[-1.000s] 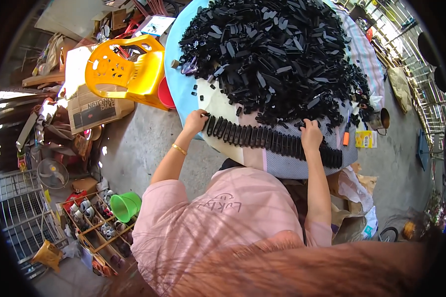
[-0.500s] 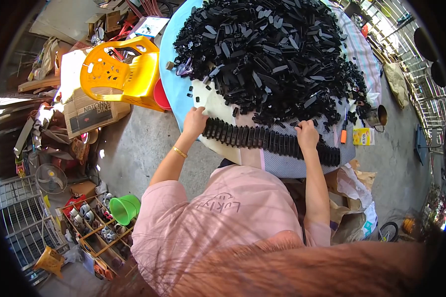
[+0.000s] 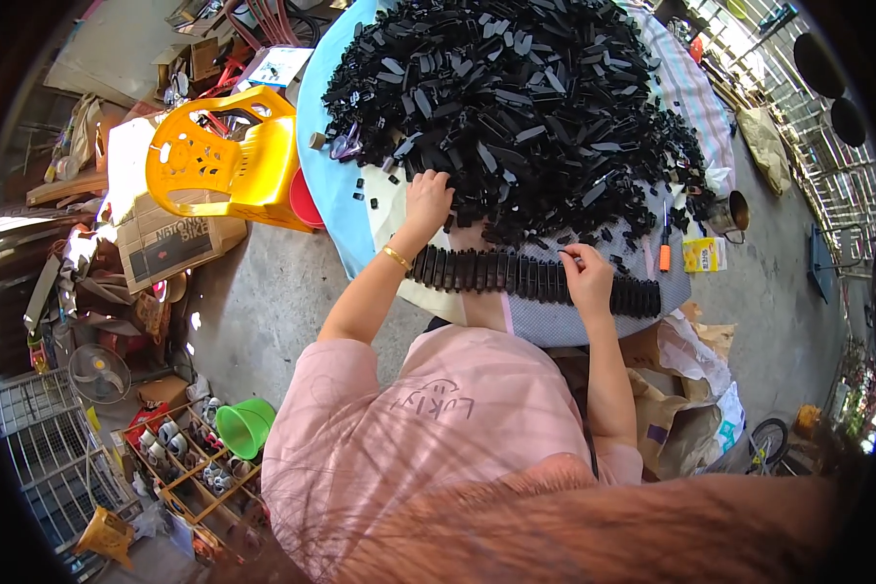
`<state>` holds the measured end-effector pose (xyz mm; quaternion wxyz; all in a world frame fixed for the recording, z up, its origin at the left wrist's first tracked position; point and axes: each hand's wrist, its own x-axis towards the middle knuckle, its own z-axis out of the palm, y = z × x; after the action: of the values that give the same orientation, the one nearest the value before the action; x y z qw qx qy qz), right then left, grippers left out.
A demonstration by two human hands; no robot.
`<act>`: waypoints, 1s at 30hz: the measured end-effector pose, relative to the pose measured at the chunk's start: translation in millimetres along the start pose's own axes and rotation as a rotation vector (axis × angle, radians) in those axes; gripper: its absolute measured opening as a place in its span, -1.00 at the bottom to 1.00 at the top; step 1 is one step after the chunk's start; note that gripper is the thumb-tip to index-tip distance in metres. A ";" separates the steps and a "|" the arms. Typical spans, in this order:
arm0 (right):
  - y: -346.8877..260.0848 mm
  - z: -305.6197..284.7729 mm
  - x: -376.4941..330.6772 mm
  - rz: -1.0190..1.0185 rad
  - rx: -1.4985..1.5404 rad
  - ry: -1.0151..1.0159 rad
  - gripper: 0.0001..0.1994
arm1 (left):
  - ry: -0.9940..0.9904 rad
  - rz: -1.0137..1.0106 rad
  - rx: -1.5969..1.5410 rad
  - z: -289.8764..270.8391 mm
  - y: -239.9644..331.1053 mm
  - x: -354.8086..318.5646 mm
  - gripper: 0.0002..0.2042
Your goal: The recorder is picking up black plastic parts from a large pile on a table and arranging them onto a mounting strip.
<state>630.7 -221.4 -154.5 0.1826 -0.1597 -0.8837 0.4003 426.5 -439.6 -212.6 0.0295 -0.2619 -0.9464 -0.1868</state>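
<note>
A long row of linked black plastic pieces, like a ribbed chain (image 3: 487, 273), lies along the near edge of the cloth-covered round table. Above its left end, my left hand (image 3: 428, 202) is at the edge of a big heap of loose black plastic parts (image 3: 526, 107). The fingers there are bent and closed together, and what they grip, if anything, is hidden. Over the right part of the chain, my right hand (image 3: 588, 277) pinches a small dark piece between thumb and forefinger. Several tiny black parts lie scattered between heap and chain.
An orange-handled screwdriver (image 3: 665, 255), a yellow packet (image 3: 705, 255) and a metal cup (image 3: 729, 216) are at the table's right. A yellow plastic chair (image 3: 263, 161) and a red bucket (image 3: 305, 201) stand left. Paper sacks (image 3: 686, 428) sit below right.
My left hand has left the chain's left end and moved right and away to the heap's edge. My right hand has shifted slightly left along the chain. The view has moved a little.
</note>
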 end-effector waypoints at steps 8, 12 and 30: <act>-39.9 -1.0 3.5 -0.046 0.236 0.067 -0.91 | -0.109 -0.152 -0.838 -22.9 47.5 -28.2 -0.68; -64.9 6.8 12.1 -0.213 0.211 0.076 -0.90 | -0.455 -0.277 -1.282 -48.2 96.0 -52.1 -0.55; -54.5 11.4 0.3 -0.547 -0.122 0.210 -0.86 | -0.529 -0.574 -1.787 -53.9 132.4 -86.5 -0.68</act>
<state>617.9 -262.9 -119.6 0.3642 0.0330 -0.8926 0.2639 565.8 -396.4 -131.1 -0.4403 0.0192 -0.4598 -0.7709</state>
